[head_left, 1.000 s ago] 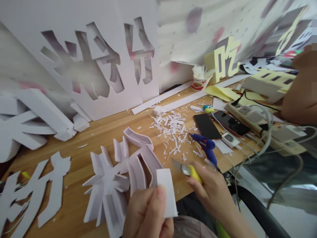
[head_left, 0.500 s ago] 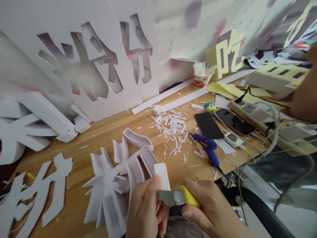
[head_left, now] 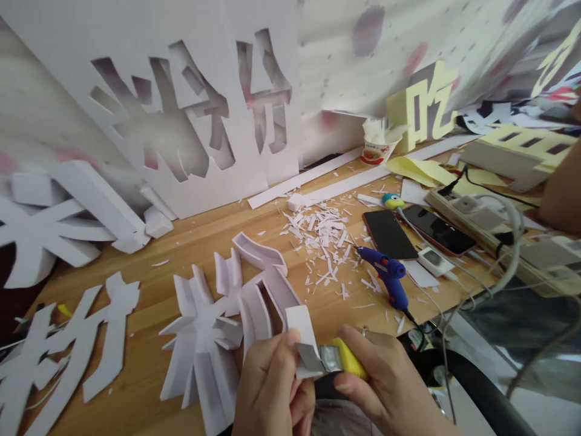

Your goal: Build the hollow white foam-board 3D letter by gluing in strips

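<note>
My left hand [head_left: 278,381] pinches a small white strip of foam board or card [head_left: 301,324] between thumb and fingers. In my right hand [head_left: 381,378] is a yellow utility knife [head_left: 348,358], its blade pointing left and lying against the lower part of the strip. Just beyond my left hand, a white built-up letter shape with raised walls [head_left: 200,330] rests on the table. A blue hot glue gun [head_left: 385,272] lies to the right, beyond my right hand.
White offcuts [head_left: 324,233] are heaped mid-table. Two phones [head_left: 390,233] lie near a cabled power strip [head_left: 481,224]. A white board with cut-out characters [head_left: 254,163] leans at the back, by a paper cup [head_left: 379,148]. Someone's arm [head_left: 560,188] shows at the right edge.
The knife blade has moved slightly down along the strip, and part of the strip now shows below the blade. The whole view has shifted a little; both hands keep their holds.
</note>
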A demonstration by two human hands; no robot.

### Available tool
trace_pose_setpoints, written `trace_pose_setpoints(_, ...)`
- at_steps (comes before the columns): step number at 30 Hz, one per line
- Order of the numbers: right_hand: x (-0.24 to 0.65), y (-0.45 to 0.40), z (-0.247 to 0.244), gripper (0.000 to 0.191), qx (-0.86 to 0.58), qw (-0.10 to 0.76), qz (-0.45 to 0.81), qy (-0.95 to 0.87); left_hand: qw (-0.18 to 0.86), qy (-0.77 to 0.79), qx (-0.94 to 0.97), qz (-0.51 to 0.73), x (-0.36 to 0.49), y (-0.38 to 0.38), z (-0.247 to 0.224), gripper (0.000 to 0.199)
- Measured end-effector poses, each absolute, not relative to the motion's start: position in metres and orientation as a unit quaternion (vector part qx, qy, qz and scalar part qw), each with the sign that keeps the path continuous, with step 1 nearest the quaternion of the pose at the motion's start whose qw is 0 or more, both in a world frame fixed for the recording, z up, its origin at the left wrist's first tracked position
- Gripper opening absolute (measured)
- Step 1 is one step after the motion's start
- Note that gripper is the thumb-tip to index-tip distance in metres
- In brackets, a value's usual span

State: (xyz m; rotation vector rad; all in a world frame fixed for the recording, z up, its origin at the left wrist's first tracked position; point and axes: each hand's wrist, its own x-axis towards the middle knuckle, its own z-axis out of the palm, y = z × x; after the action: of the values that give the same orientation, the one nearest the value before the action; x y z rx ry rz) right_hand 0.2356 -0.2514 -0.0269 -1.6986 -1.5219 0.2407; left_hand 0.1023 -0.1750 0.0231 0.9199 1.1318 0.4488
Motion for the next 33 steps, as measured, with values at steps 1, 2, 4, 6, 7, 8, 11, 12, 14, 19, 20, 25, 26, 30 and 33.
trace_pose_setpoints(1, 0.235, -0.250, -0.027, 0.058, -0.677, 0.409, 0.087, -0.606, 0.723, 0.513, 0.412, 0.210, 0.102, -0.175, 0.023, 0.059)
trace_pose_setpoints(2, 0.234, -0.250, -0.028, 0.058, -0.677, 0.408, 0.082, -0.607, 0.724, 0.512, 0.409, 0.214, 0.101, -0.175, 0.023, 0.059)
trace_pose_setpoints(4, 0.231, -0.248, -0.029, 0.057, -0.676, 0.411, 0.076, -0.607, 0.728, 0.507, 0.408, 0.217, 0.100, -0.175, 0.022, 0.058)
trace_pose_setpoints(6, 0.228, -0.247, -0.030, 0.057, -0.677, 0.418, 0.072, -0.601, 0.732, 0.499, 0.414, 0.209, 0.100, -0.174, 0.022, 0.057)
trace_pose_setpoints(7, 0.227, -0.247, -0.030, 0.058, -0.679, 0.422, 0.069, -0.597, 0.734, 0.495, 0.419, 0.203, 0.100, -0.173, 0.023, 0.056)
trace_pose_setpoints(8, 0.226, -0.247, -0.030, 0.058, -0.683, 0.424, 0.067, -0.592, 0.734, 0.491, 0.426, 0.198, 0.100, -0.173, 0.023, 0.056)
trace_pose_setpoints(11, 0.223, -0.246, -0.031, 0.060, -0.692, 0.423, 0.066, -0.582, 0.731, 0.482, 0.443, 0.192, 0.100, -0.172, 0.024, 0.056)
trace_pose_setpoints(12, 0.223, -0.246, -0.031, 0.060, -0.693, 0.423, 0.064, -0.580, 0.729, 0.481, 0.447, 0.193, 0.100, -0.172, 0.024, 0.056)
trace_pose_setpoints(14, 0.224, -0.246, -0.031, 0.060, -0.694, 0.423, 0.062, -0.579, 0.726, 0.479, 0.453, 0.196, 0.100, -0.173, 0.024, 0.056)
trace_pose_setpoints(19, 0.227, -0.250, -0.034, 0.059, -0.700, 0.402, 0.061, -0.587, 0.734, 0.459, 0.466, 0.184, 0.097, -0.172, 0.021, 0.059)
trace_pose_setpoints(20, 0.227, -0.250, -0.035, 0.058, -0.701, 0.398, 0.059, -0.589, 0.736, 0.453, 0.469, 0.180, 0.097, -0.172, 0.021, 0.060)
trace_pose_setpoints(25, 0.231, -0.248, -0.038, 0.056, -0.703, 0.382, 0.045, -0.598, 0.738, 0.445, 0.478, 0.169, 0.093, -0.170, 0.022, 0.063)
trace_pose_setpoints(26, 0.232, -0.247, -0.038, 0.056, -0.703, 0.379, 0.044, -0.600, 0.739, 0.446, 0.477, 0.165, 0.092, -0.170, 0.022, 0.064)
trace_pose_setpoints(30, 0.233, -0.244, -0.040, 0.056, -0.703, 0.367, 0.056, -0.607, 0.747, 0.451, 0.464, 0.154, 0.089, -0.168, 0.024, 0.066)
trace_pose_setpoints(33, 0.232, -0.243, -0.039, 0.056, -0.704, 0.359, 0.055, -0.610, 0.750, 0.455, 0.454, 0.154, 0.088, -0.167, 0.025, 0.066)
